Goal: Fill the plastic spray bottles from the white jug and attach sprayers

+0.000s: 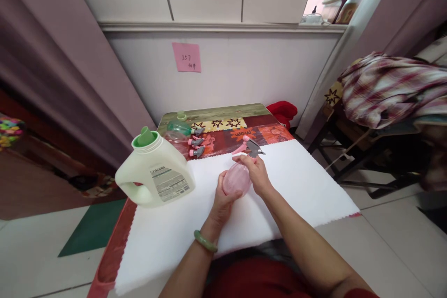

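Pink spray bottle (238,179) held two-handed over white mat (296,186)

The left hand (226,195) cups its body; the right hand (256,172) grasps near the neck, trigger head (253,147) at one o'clock. From the bottle, a green-spouted jug (164,167) stands at nine, other spray bottles (179,127) at ten.

1. Spray heads (199,152): four; three toward the table's (209,111) rear left corner, one beside the right hand (257,172).
2. Green bottle (179,127): one, rear left corner.
3. Handheld pink bottle (237,179): one.
4. Clear pinkish bottles (176,138), rear left: overlapping, count indeterminate.
5. Jug (164,172): one, left edge.
6. Loose green cap (181,115): one, rear edge.
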Demonstrator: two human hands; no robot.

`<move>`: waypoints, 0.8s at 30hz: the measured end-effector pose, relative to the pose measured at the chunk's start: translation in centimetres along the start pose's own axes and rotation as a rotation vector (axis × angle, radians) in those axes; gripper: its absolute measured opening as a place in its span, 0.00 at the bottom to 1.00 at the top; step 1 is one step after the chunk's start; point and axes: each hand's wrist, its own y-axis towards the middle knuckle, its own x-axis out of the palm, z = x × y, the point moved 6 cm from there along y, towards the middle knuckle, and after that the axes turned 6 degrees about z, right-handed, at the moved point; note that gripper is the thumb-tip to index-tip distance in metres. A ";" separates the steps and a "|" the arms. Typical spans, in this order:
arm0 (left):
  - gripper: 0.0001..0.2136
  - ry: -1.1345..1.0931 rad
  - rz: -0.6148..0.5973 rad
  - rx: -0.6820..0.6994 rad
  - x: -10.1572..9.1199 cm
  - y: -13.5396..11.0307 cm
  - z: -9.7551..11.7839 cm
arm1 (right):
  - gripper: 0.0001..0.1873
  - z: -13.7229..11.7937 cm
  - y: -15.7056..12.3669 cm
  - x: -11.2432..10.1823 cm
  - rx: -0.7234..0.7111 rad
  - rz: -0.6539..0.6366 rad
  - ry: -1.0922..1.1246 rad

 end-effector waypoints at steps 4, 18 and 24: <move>0.33 -0.033 -0.034 -0.081 0.4 -0.3 0.0 | 0.20 0.4 0.0 0.2 0.087 -0.027 0.140; 0.30 -0.019 -0.079 -0.064 0.4 -0.4 0.4 | 0.19 0.2 -0.8 -0.7 -0.023 -0.160 0.207; 0.31 -0.027 -0.087 -0.077 0.4 -0.4 0.1 | 0.19 0.8 -0.2 -1.2 0.052 -0.026 0.316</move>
